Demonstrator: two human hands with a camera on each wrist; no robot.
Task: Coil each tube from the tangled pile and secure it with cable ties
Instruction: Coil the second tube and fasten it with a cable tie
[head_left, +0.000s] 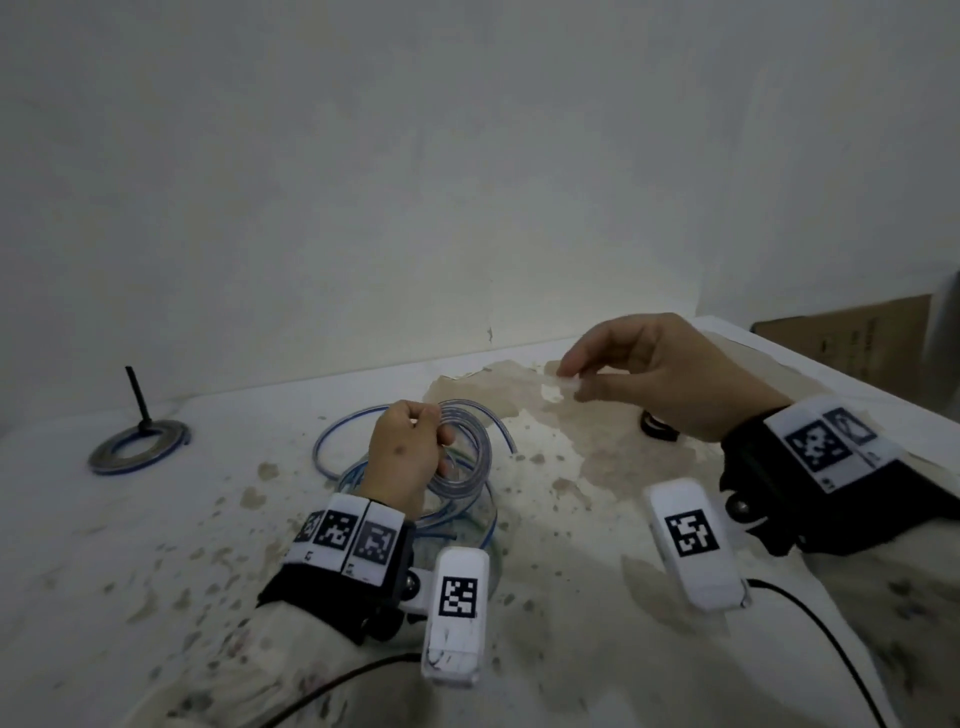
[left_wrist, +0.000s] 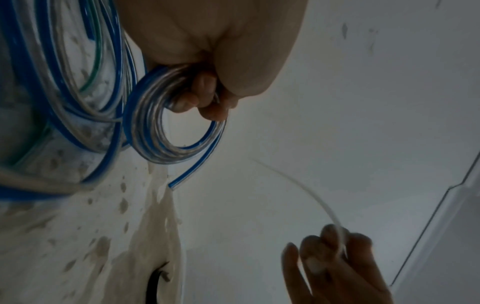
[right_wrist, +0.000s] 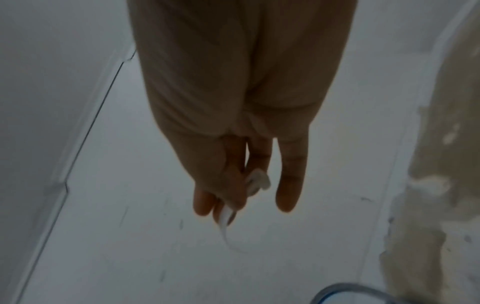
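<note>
My left hand (head_left: 402, 457) curls its fingers (left_wrist: 205, 86) round the coiled tube (left_wrist: 155, 127), held just above the pile (head_left: 467, 519) on the desk (head_left: 156, 545). My right hand (head_left: 670, 374), off to the right, pinches a white cable tie (right_wrist: 255, 183) whose thin tail trails toward the coil. The tie's head is blurred.

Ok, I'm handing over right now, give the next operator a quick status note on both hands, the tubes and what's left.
Left hand: grips a finished coil of clear blue-striped tube, one loose end hanging out.
Right hand: raised off the table, pinching a white cable tie, not yet round the coil.
Tangled pile: lies on the table under the left hand.
Done: one tube coiled. Left: tie this coil, then coil and tie the rest.
</note>
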